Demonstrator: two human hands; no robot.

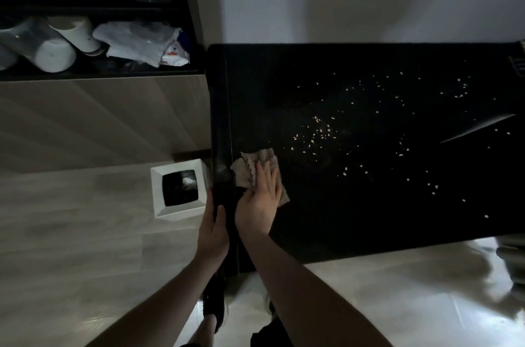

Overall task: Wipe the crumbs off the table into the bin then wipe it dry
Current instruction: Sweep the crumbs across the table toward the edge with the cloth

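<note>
A black table (369, 219) fills the right half of the head view, with pale crumbs (318, 131) scattered over its middle and right side. A beige cloth (250, 167) lies at the table's left edge. My right hand (260, 202) presses flat on the cloth with straight fingers. My left hand (213, 230) rests against the table's left side edge, just below the cloth, thumb on the rim. A white square bin (159, 193) with a dark liner stands on the floor directly left of the table edge, beside my left hand.
A dark shelf unit (99, 74) at upper left holds white rolls (54, 54) and crumpled white bags (142, 40). A pale wall runs behind the table. A thin light streak (477, 128) lies on the table's right side. Wood-look floor lies around the bin.
</note>
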